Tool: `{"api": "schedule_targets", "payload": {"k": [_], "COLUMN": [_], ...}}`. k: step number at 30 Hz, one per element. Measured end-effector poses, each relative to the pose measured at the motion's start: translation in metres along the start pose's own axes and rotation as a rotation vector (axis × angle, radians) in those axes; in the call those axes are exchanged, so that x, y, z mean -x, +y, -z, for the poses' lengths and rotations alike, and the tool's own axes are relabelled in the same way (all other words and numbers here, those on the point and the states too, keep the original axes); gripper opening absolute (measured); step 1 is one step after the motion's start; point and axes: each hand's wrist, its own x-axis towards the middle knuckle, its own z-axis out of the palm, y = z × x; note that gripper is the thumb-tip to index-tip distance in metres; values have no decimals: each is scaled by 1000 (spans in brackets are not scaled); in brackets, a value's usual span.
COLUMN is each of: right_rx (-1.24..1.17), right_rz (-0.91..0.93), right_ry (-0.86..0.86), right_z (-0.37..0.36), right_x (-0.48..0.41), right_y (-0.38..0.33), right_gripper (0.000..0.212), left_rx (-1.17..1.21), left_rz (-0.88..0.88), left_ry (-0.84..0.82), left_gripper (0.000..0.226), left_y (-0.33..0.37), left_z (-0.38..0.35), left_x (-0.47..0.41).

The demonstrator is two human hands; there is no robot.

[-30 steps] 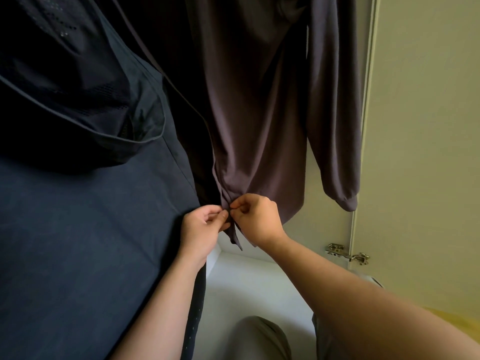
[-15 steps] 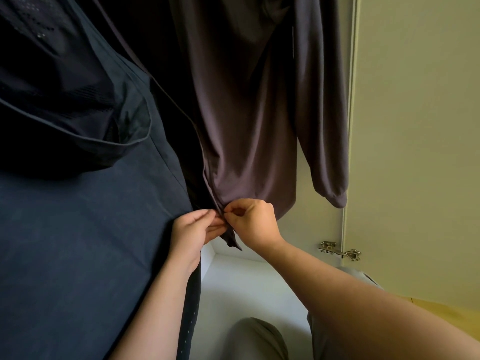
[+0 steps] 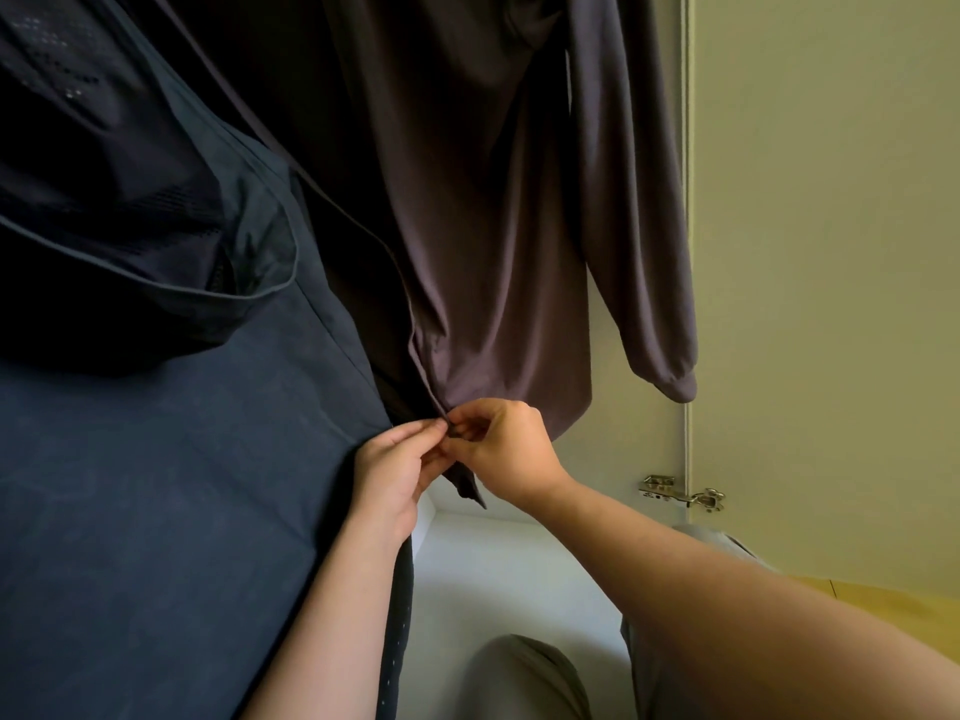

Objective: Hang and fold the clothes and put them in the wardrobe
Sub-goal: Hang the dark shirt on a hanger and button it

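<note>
Item 1. Brown-grey long-sleeved garment [image 3: 483, 241]: hangs inside the wardrobe, its top out of view. One sleeve [image 3: 644, 252] hangs free on the right, cuff beside the door edge. The lower front corner is drawn down and gathered between both hands; a short tail of the hem sticks out below the fingers, between the two wrists.

Item 2. Left hand [image 3: 395, 470]: raised from below, thumb and forefinger closed in a pinch on the front edge of the garment, on the left side of the opening. Fingertips meet those of the other hand.

Item 3. Right hand [image 3: 504, 449]: comes in from the lower right, fingers curled, thumb and forefinger pinched on the same edge from the right (what small part lies between the tips, a button or a fastener, is too dark to tell).

Item 4. Dark navy garment [image 3: 171, 485]: hangs on the left, fills the left half of the view, just beside the left forearm; a mesh-lined hood or pocket sags open at upper left.

Item 5. Wardrobe floor [image 3: 498, 579]: white, below the hands.

Item 6. Wardrobe door [image 3: 831, 283]: pale, open at right, with a metal hinge [image 3: 680, 492] near the lower edge.
</note>
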Motion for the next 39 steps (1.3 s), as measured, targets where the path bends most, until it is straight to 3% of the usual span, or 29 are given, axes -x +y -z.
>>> {"api": "schedule_targets", "payload": {"k": [8,16,20,24,26,30,39], "right_rx": [-50,-412,-501,-93,74,190,244], "right_rz": [-87,-308,-391,-182,-47,178,290], "right_ry": [11,-127,-134,-83,-48,9,144], "right_z": [5,10,8,9,10,10,7], "right_x": [-3,-8,-9,-6,-3,3,7], "right_y": [2,-3,0,-1,-1,0,0], "right_gripper": [7,14,12,15,14,15,15], "left_rx": [-183,-244,-419,-576,-496,-259,-126], "left_rz": [-39,-122,-256,-317,-252,-123,15], "left_ry": [16,2,41,56,28,-43,-77], "left_gripper": [8,14,15,20,23,29,24], "left_y": [-8,-14,-17,-20,-19,-12,3], "left_z": [-2,-2,-3,-5,-7,-11,-14], "left_x": [-1,-2,-3,-4,-3,2,10]}}
